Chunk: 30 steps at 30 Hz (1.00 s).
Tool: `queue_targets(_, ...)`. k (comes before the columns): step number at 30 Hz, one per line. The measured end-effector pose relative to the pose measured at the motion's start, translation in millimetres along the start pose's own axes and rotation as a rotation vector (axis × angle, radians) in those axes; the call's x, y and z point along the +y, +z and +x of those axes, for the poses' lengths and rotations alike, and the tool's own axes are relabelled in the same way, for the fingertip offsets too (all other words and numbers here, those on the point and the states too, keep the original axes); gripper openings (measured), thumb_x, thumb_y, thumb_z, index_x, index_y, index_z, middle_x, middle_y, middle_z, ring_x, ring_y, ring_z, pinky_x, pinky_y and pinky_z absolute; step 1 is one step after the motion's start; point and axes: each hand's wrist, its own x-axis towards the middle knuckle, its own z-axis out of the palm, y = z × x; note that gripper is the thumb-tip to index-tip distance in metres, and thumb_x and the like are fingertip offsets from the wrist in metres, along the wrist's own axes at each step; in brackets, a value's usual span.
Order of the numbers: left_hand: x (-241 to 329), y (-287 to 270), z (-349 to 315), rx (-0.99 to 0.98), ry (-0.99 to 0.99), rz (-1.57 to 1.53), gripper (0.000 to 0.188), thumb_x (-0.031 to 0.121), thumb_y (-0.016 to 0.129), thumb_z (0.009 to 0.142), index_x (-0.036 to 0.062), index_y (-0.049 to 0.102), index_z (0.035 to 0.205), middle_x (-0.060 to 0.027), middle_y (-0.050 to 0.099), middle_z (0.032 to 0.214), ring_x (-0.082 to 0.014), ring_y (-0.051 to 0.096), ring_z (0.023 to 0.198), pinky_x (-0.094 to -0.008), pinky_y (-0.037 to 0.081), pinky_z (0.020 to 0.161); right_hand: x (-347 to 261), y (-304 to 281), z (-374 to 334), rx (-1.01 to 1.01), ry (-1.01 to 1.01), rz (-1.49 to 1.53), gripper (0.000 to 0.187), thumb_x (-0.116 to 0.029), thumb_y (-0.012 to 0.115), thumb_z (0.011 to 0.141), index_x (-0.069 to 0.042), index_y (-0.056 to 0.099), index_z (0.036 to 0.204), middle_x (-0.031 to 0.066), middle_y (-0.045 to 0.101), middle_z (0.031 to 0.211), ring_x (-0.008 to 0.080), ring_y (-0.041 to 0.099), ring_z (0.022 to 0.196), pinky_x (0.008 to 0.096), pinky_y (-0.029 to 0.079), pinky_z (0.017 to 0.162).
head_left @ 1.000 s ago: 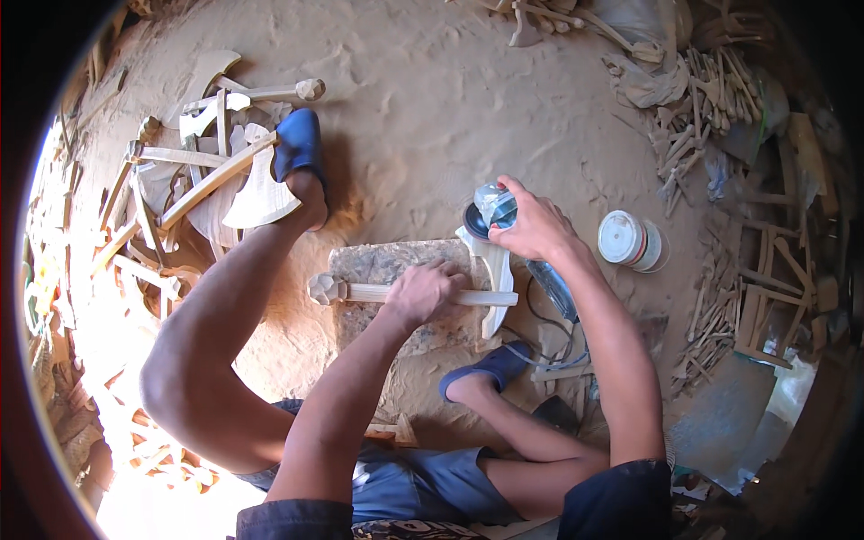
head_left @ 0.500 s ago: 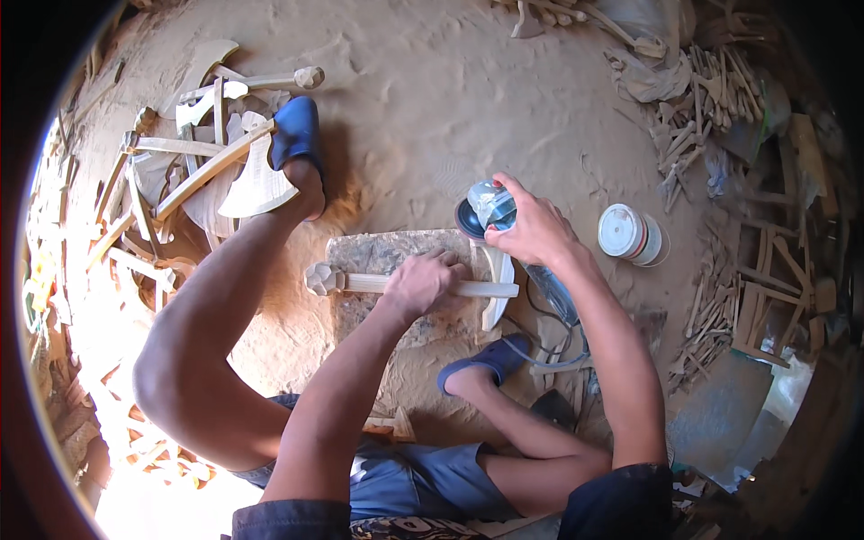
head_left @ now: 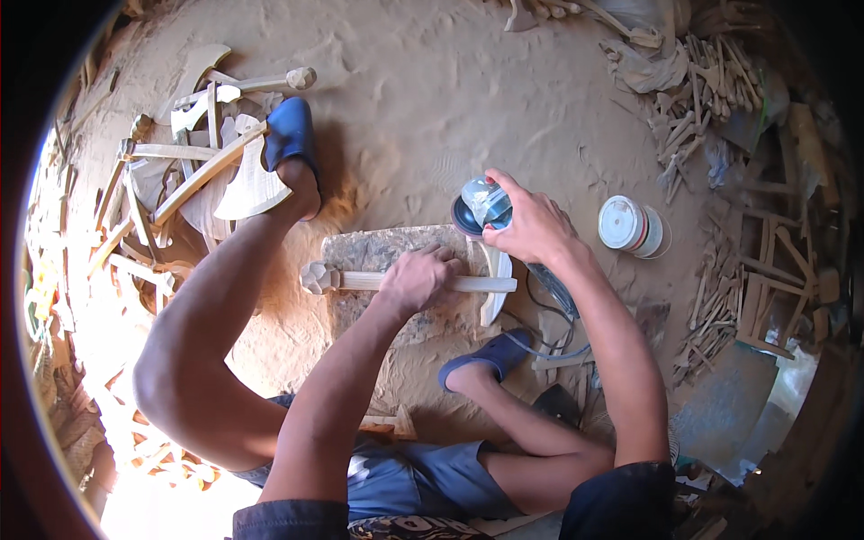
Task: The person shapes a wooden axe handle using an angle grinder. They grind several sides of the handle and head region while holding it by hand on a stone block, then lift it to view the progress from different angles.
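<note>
A pale wooden axe (head_left: 360,281) lies across a worn, stained block (head_left: 387,239) on the sandy ground. My left hand (head_left: 421,279) is closed around the middle of its handle and presses it down. At the handle's left end is a faceted knob; the curved axe head (head_left: 496,286) is at the right end. My right hand (head_left: 535,227) grips an angle grinder (head_left: 484,200) with a round dark disc, its body partly wrapped in clear plastic. The disc is at the upper tip of the axe head; whether they touch I cannot tell.
A white-lidded bucket (head_left: 621,223) stands right of my right hand. The grinder's cord (head_left: 562,353) loops near my blue shoe (head_left: 486,355). Several wooden axes (head_left: 255,184) are heaped at the left by my other shoe (head_left: 291,135). Wooden sticks (head_left: 715,301) and frames (head_left: 774,270) pile up along the right.
The whole view has shifted slightly. The grinder's disc stays near the axe head's upper tip, tilted a little differently. Both hands keep their grips.
</note>
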Motion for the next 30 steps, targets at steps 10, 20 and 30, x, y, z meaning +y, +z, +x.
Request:
queue_targets(10,0.0,3.4,3.1,-0.004,-0.003,-0.009,0.039,0.036,0.082,0.086,0.0177,0.076,0.121,-0.0041,0.071,0.117,-0.028,0.069,0.121,-0.0461,0.063,0.093,25.9,-3.6,6.6,0.09,-0.006,0.038,0.094,-0.033,0.083,0.083,-0.023,0.042,0.167,0.0266,0.071,0.139,0.0477,0.068,0.129,0.0525,0.054,0.112)
queue_targets(20,-2.0,5.7,1.6,0.012,0.022,0.021,0.054,0.035,0.092,0.076,0.017,0.072,0.124,-0.0041,0.07,0.115,-0.0307,0.068,0.114,-0.0481,0.062,0.089,17.0,-1.2,15.8,0.0,0.041,0.004,0.093,-0.035,0.083,0.081,-0.024,0.044,0.166,0.0269,0.074,0.133,0.0475,0.07,0.125,0.0521,0.055,0.111)
queue_targets(30,6.3,-8.1,3.2,-0.069,-0.016,0.045,0.043,0.034,0.088,0.081,0.0169,0.074,0.118,-0.0036,0.069,0.117,-0.0289,0.068,0.118,-0.0466,0.063,0.091,40.3,-10.5,33.3,0.065,0.211,0.034,0.094,-0.035,0.082,0.079,-0.023,0.045,0.165,0.0225,0.068,0.148,0.0424,0.065,0.137,0.0481,0.051,0.116)
